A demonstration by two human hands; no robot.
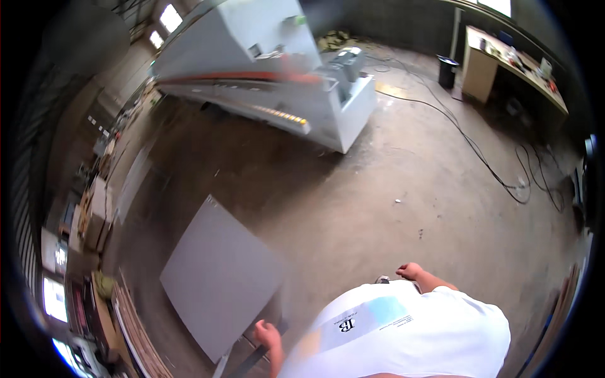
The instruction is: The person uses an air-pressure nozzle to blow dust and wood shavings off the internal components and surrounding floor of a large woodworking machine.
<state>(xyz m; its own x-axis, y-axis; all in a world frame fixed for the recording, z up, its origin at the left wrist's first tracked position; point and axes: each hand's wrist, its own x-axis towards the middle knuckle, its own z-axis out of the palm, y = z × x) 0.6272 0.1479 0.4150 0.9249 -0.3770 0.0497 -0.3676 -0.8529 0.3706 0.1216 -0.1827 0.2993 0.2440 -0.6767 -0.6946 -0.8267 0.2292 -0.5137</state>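
Observation:
My left hand [267, 334] is beside the lower right edge of a large flat grey panel [220, 277]. Its fingers are loosely bent and a little apart, with nothing visible in them; a gap seems to separate it from the panel, though the edge there is blurred. Close to the front of my white shirt, my right hand [411, 271] hangs over the concrete floor with slack fingers and nothing seen in it. The panel lies tilted across the view, and dark and pale bars [252, 359] show beneath its near corner.
A big grey machine [277, 101] with an orange stripe stands ahead. At the far right is a wooden desk [477, 75] with clutter, beside a black bin [447, 72]. Black cables [472, 145] run over the floor. Long boards [129, 327] lie at the left.

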